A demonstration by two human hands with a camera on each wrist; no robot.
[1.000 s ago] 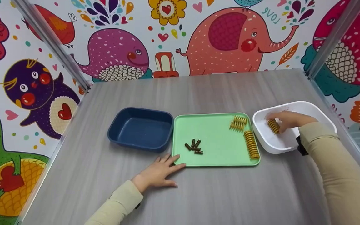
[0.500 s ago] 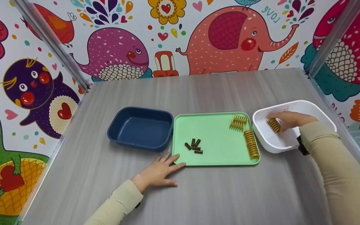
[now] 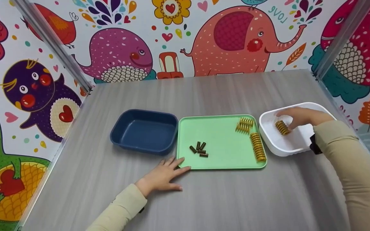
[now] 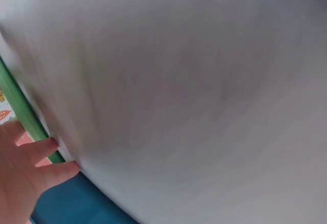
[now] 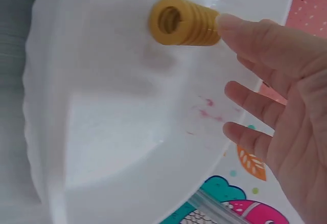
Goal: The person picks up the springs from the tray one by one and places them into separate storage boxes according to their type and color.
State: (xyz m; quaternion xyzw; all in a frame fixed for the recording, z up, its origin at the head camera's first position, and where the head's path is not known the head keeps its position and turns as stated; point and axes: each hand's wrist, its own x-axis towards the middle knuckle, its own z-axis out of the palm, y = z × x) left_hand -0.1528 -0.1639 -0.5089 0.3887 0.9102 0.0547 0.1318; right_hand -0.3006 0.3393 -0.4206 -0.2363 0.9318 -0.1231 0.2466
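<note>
My right hand (image 3: 303,116) is over the white bin (image 3: 270,142), its fingers apart. Beside its thumb is a yellow coil spring (image 3: 282,127) inside that bin. The right wrist view shows the spring (image 5: 184,21) with its hollow end towards the camera; the thumb tip (image 5: 228,23) overlaps its other end, and whether they touch cannot be told. My left hand (image 3: 161,176) lies with spread fingers at the near left corner of the green tray (image 3: 223,138). Small dark springs (image 3: 201,149) lie in a group on the tray. Long yellow springs (image 3: 258,147) line its right side.
More gold springs (image 3: 245,125) lie at the tray's far right corner. Left of the tray stands a dark blue bin (image 3: 145,150). Patterned panels rise behind the grey table (image 3: 204,96) and at both sides, with metal posts (image 3: 56,48) at the corners.
Between half a second ago and now, my right hand has shifted right and its fingers have come away from round the yellow spring, which stays in the white bin. The left hand keeps still.
</note>
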